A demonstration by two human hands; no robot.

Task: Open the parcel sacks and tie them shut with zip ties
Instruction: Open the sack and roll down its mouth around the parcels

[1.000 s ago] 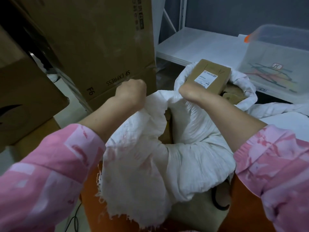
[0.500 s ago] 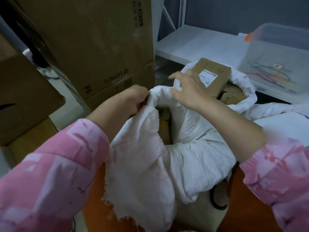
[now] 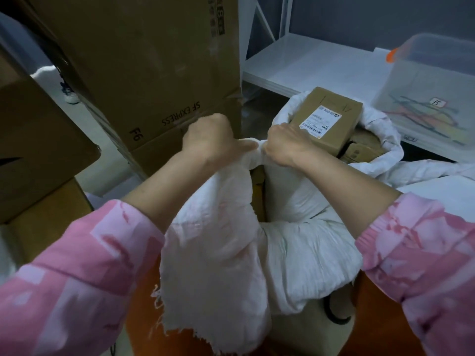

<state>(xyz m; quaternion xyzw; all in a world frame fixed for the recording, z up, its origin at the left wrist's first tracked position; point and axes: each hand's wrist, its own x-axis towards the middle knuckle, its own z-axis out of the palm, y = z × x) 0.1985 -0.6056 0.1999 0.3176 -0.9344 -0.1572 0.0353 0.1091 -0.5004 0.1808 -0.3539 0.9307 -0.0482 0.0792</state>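
Note:
A white woven parcel sack stands in front of me, its mouth pulled up into a bunched neck between my hands. My left hand grips the gathered cloth on the left of the neck. My right hand grips it on the right, close beside the left. A frayed flap of the sack hangs down towards me. Behind it a second white sack stands open with a labelled cardboard parcel on top. No zip tie is visible.
A tall SF Express carton stands at the left, with another carton nearer. A white shelf at the back holds a clear plastic bin. An orange surface lies under the sack.
My right hand left the far rim, came back and closed on the sack's neck next to my left hand. The mouth is now gathered tighter.

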